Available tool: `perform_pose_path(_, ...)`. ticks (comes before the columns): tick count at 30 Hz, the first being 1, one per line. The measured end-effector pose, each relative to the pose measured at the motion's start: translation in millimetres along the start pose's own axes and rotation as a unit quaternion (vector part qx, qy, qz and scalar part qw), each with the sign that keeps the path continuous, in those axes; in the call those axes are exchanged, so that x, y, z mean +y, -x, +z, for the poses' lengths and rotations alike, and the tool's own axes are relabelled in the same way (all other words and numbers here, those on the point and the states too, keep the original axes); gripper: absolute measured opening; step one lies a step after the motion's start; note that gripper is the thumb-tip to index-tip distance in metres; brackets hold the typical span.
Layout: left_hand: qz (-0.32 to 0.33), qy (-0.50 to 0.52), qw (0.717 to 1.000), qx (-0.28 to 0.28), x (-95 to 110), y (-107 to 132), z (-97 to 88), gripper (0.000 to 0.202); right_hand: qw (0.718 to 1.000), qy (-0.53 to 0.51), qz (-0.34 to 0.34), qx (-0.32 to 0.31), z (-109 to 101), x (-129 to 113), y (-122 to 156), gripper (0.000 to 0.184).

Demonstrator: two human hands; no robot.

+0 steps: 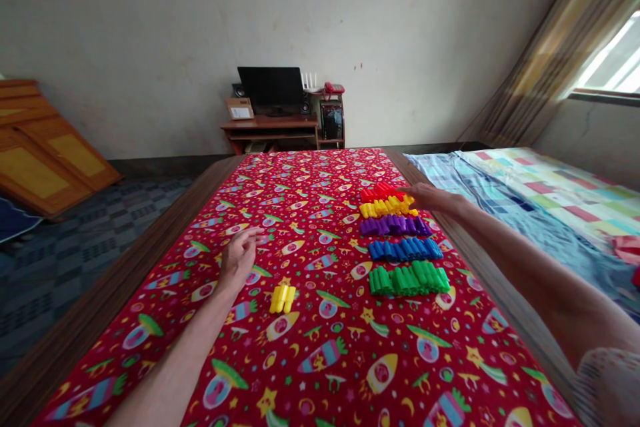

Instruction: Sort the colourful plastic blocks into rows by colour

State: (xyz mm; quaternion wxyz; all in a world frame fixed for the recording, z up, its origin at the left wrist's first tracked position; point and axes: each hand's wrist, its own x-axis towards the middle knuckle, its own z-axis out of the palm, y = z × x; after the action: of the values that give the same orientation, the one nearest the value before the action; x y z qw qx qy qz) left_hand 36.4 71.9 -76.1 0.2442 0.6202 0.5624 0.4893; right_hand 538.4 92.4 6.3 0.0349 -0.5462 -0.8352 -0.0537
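Small plastic tube-like pieces lie in colour rows on the right of a red patterned cloth. From far to near these are a red row, a yellow row, a purple row, a blue row and a green row. My right hand reaches to the right end of the red and yellow rows, its fingers bent together there; what they grip is too small to make out. On the left, my left hand rests on the cloth, fingers loosely apart and holding nothing. A small yellow group lies nearer me.
The red cloth covers a long table with a dark wooden edge. Beyond it stands a desk with a monitor. A bed adjoins on the right; a wooden cabinet stands far left.
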Motion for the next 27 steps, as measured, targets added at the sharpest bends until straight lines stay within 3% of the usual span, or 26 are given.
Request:
perform_pose_path(3,0.006,0.002,1.000,-0.003,0,0,-0.5,0.034,0.998,0.004,0.008,-0.060,-6,-8,-1,0.060)
perform_pose_path(7,-0.001,0.006,1.000,-0.001,-2,0,0.5,0.034,0.996,0.013,0.021,-0.087,-13,-20,-1,0.058)
perform_pose_path(14,-0.010,0.007,1.000,0.002,-4,-1,2.3,0.037,0.998,-0.004,0.020,-0.064,-16,-18,7,0.056)
perform_pose_path(19,-0.002,0.004,1.000,0.000,-4,-1,1.8,0.035,0.999,0.022,0.020,-0.011,-37,-20,10,0.045)
perform_pose_path(21,0.001,0.005,1.000,-0.004,-5,-1,1.8,0.033,0.999,0.027,0.006,0.022,-49,-37,6,0.036)
perform_pose_path(23,0.004,0.007,1.000,-0.004,-7,-2,2.1,0.032,0.998,0.012,-0.036,0.047,-58,-69,2,0.027)
perform_pose_path(27,0.000,0.014,1.000,0.001,-9,-3,3.1,0.032,0.982,-0.035,-0.188,-0.001,-59,-177,-4,0.027)
